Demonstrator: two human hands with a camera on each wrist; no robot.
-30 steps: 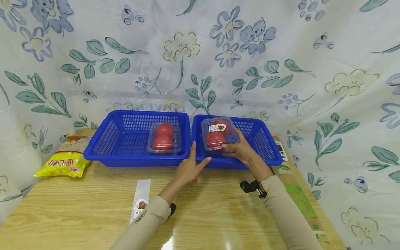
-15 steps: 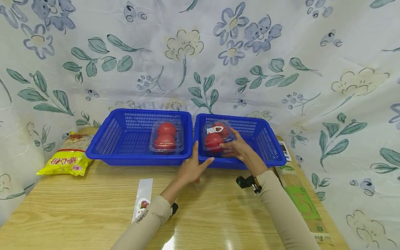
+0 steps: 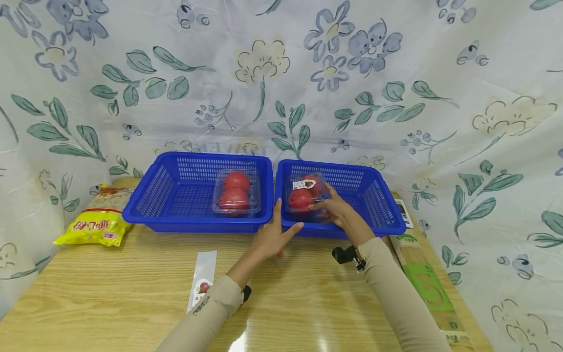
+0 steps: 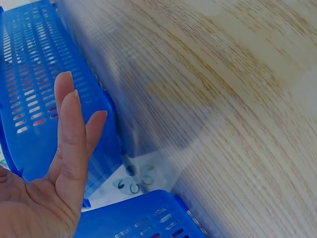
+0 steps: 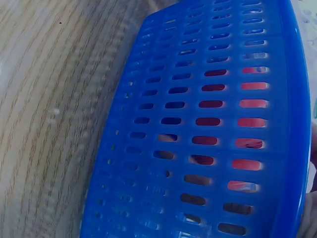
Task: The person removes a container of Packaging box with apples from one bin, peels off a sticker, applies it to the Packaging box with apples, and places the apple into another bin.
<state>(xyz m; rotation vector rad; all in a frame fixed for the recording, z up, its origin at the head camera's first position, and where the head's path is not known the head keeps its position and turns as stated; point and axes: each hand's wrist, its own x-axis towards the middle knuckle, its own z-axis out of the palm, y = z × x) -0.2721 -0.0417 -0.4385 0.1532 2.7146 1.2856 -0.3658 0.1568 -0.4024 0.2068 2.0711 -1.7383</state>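
Note:
A clear plastic fruit box with red round fruits and a white label on its lid sits low in the right blue basket. My right hand grips its right side, thumb in front. In the right wrist view the basket wall hides most of that hand. My left hand is at the front, by the gap between the baskets, with straight fingers and nothing held; the left wrist view shows its fingers against blue plastic. A similar box, no label visible, lies in the left blue basket.
A yellow snack-like bag lies left of the baskets. On the wooden table a white label strip lies partly under the left sleeve. A green-and-clear long packet runs along the right edge. A flowered cloth hangs behind.
The labelled box has gone down into the right basket with my right hand still on it. My left hand has stayed by the gap. The view has shifted slightly.

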